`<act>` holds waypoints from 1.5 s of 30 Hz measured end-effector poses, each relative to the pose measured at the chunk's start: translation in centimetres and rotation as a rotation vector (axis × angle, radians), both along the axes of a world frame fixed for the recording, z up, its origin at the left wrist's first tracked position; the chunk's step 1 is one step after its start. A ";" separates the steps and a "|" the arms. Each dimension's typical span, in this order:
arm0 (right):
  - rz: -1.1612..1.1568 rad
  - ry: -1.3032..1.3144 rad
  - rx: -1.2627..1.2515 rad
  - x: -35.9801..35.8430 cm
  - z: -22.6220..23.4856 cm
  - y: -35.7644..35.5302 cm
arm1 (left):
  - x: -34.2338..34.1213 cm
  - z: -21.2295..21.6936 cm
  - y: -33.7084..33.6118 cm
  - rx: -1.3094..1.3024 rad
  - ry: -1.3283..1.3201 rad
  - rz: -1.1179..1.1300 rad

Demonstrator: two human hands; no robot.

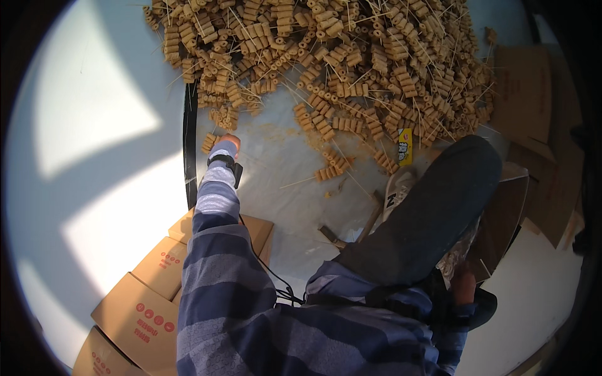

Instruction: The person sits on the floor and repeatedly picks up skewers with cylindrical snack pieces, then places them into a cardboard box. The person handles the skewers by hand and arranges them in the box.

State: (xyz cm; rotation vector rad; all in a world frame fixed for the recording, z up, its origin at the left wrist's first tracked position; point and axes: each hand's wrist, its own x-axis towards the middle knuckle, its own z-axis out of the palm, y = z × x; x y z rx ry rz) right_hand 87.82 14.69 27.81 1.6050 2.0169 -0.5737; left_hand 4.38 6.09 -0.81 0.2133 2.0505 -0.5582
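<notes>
My left hand reaches forward to the left edge of a large pile of skewers, tan-brown ridged coils on thin wooden sticks. Right beside that hand lies one skewer; its fingers are mostly hidden, so whether it grips the skewer is unclear. Down at the right, past my bent knee, my right hand is at the edge of an open cardboard box. A crinkled clear plastic liner shows next to it. What those fingers do cannot be made out.
Closed cardboard boxes are stacked at the lower left. Flattened cardboard stands at the right. A yellow packet lies at the pile's front, near my shoe. Wooden stool-like legs stand between my legs. A dark-edged white panel borders the left.
</notes>
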 end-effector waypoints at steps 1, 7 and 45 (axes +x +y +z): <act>0.003 -0.019 0.002 0.1 -0.1 0.0 | 2.2 0.9 0.1 0.087 -0.021 0.151; 0.015 -0.045 -0.054 0.1 0.2 0.5 | 15.7 8.2 -1.0 0.626 -0.322 0.731; -0.039 -0.060 -0.061 0.8 0.1 -0.8 | 15.6 -1.3 2.8 1.298 0.395 1.389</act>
